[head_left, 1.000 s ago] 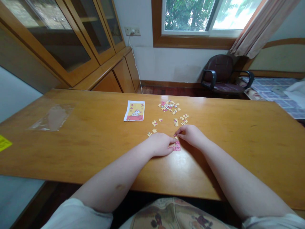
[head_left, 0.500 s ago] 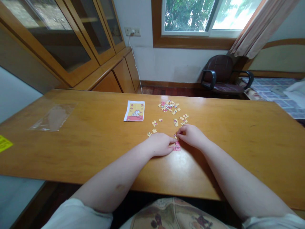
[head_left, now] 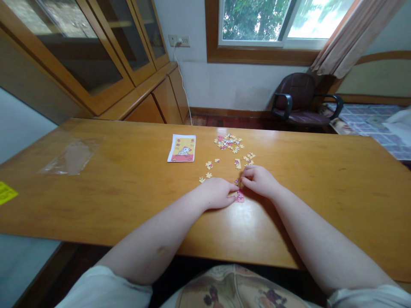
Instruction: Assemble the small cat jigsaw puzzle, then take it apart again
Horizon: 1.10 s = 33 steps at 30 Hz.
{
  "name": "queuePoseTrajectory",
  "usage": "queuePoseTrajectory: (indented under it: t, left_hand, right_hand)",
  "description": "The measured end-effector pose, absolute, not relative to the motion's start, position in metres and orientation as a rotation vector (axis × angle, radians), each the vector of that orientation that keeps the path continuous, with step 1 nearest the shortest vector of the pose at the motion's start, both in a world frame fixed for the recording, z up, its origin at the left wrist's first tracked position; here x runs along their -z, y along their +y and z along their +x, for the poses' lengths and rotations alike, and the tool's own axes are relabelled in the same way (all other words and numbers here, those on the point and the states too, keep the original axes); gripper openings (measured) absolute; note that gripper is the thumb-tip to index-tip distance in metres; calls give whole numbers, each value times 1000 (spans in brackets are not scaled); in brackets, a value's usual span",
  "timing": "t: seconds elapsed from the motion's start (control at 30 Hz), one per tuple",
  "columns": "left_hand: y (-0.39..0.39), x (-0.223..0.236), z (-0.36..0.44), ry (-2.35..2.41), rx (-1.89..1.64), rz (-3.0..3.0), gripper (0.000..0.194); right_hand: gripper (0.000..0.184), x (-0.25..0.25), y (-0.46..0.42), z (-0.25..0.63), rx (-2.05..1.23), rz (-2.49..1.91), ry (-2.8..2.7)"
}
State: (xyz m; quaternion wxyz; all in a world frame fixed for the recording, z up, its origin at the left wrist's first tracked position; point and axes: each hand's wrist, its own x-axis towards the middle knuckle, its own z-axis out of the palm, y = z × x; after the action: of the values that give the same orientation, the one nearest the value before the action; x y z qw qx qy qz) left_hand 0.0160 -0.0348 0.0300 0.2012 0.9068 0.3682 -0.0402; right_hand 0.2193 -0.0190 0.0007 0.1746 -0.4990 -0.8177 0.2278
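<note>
In the head view, the left hand point(head_left: 220, 193) lies low on the table point(head_left: 128, 205), with the index finger and the thumb a little apart. Their tips touch the left side of the joined pink puzzle pieces point(head_left: 239, 196); they seem to steady these, not to lift them. The right hand point(head_left: 259, 180) is just beyond and to the right, its fingers bent and the tips near together; whether a piece is between them, I cannot tell. A small patterned piece point(head_left: 236, 182) lies between the two hands' fingertips.

The pieces look like thin card: very light, rather stiff, perhaps slippery on the smooth wood. The knobs could bend, so it is better to pinch one piece by its opposite edges, and to press the joined part flat.

Beyond the right fingertips are a yellow joined piece point(head_left: 237, 163) and a loose group point(head_left: 249, 159); farther beyond is the mixed pile point(head_left: 227, 142). Beyond the left hand's knuckles lie some single pieces point(head_left: 209, 175), and farther, the picture card point(head_left: 182, 148). The plastic bag point(head_left: 70, 157) is well apart, to the left. The left fingers partly cover the pink edge, and little room remains between both hands.
</note>
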Motion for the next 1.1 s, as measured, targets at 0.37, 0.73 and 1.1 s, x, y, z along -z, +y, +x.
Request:
queuePoseTrajectory:
  t: [0.37, 0.73, 1.1]
  left_hand:
    - [-36, -25, 19, 1051, 113, 2567, 37]
    - [-34, -21, 21, 1044, 99, 2643, 33]
    - [-9, -23, 5, 1359, -100, 2536, 27]
  right_hand:
    - [25, 12, -6, 235, -275, -1632, -1869]
    - [25, 26, 9, 247, -295, -1696, -1824]
    - [24, 21, 0, 236, -262, -1412, -2328]
